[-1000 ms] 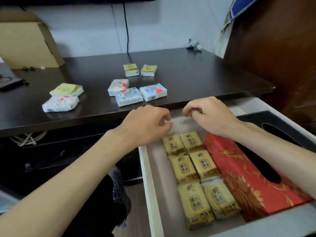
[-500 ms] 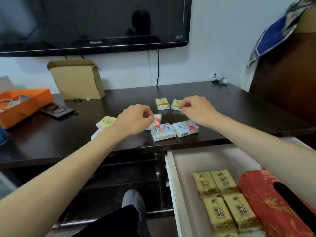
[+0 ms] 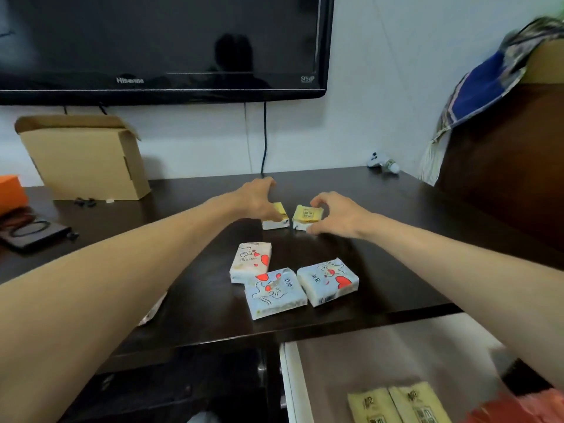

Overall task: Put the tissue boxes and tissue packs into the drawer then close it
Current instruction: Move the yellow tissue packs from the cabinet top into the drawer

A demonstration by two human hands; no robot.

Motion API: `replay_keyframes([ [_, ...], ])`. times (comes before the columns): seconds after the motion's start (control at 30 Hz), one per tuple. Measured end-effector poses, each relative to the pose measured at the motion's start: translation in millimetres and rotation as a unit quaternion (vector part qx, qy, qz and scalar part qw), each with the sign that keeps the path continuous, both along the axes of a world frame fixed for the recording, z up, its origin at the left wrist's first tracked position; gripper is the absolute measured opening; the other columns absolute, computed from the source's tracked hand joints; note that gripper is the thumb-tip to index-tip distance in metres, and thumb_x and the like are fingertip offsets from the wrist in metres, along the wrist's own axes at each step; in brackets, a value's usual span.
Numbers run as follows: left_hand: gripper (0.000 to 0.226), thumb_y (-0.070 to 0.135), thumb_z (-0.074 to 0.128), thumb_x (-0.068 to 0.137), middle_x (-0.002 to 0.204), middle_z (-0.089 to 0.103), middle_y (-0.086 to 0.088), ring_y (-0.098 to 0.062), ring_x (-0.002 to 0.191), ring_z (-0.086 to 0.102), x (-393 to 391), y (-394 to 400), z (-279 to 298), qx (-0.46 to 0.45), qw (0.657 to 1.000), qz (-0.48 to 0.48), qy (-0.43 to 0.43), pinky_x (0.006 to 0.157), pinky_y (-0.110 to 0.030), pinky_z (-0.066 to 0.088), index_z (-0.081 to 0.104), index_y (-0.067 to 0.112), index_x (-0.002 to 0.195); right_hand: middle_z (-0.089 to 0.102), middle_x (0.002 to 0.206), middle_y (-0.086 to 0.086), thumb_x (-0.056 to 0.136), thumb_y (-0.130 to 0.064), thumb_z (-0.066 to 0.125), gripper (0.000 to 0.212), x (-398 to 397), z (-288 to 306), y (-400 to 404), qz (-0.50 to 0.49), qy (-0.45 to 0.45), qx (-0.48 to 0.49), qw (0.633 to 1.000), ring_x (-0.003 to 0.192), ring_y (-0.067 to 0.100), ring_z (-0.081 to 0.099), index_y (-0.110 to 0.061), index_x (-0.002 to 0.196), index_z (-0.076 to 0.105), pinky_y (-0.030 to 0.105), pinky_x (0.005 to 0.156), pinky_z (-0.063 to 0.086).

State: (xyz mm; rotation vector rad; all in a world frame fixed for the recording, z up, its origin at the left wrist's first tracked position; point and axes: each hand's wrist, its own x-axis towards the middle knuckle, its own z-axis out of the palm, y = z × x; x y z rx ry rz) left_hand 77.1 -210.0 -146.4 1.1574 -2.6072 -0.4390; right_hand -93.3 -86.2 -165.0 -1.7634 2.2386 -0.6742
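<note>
Two small yellow tissue packs lie side by side mid-table. My left hand (image 3: pixel 259 199) hovers over the left yellow pack (image 3: pixel 279 221), fingers spread, thumb touching it. My right hand (image 3: pixel 335 216) clasps the right yellow pack (image 3: pixel 306 215) between fingers and thumb; it still rests on the table. Closer to me lie three white-and-blue packs with red hearts (image 3: pixel 251 262) (image 3: pixel 274 293) (image 3: pixel 328 280). Another pack (image 3: pixel 152 309) peeks from under my left forearm. The open drawer (image 3: pixel 288 383) at lower right holds yellow packs (image 3: pixel 375 406) and a red tissue box (image 3: pixel 518 407).
A dark table (image 3: pixel 381 215) stands under a wall-mounted TV (image 3: pixel 158 44). An open cardboard box (image 3: pixel 85 157) stands at back left, with an orange box (image 3: pixel 10 190) and a black item (image 3: pixel 30 232) at the left edge. A dark cabinet (image 3: pixel 503 178) draped with cloth rises on the right.
My view has lifted from the drawer to the table. Both hands left the drawer, passed over the heart-print packs and reached the two yellow packs at the back.
</note>
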Motion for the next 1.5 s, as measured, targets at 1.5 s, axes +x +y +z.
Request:
replay_keyframes([
  [1.5,0.060,0.058,0.071,0.067,0.105,0.049,0.012,-0.012,0.103,0.050,29,284,-104,-0.010,0.979,-0.173,-0.107,0.070,-0.029,0.034,0.054,0.032,0.118,0.057,0.128,-0.023,0.069,-0.034,0.081,0.075,-2,-64,273,0.085,0.006,0.139,0.987,0.117,0.000,0.056,-0.040,0.135,0.048,0.039,0.100,0.050],
])
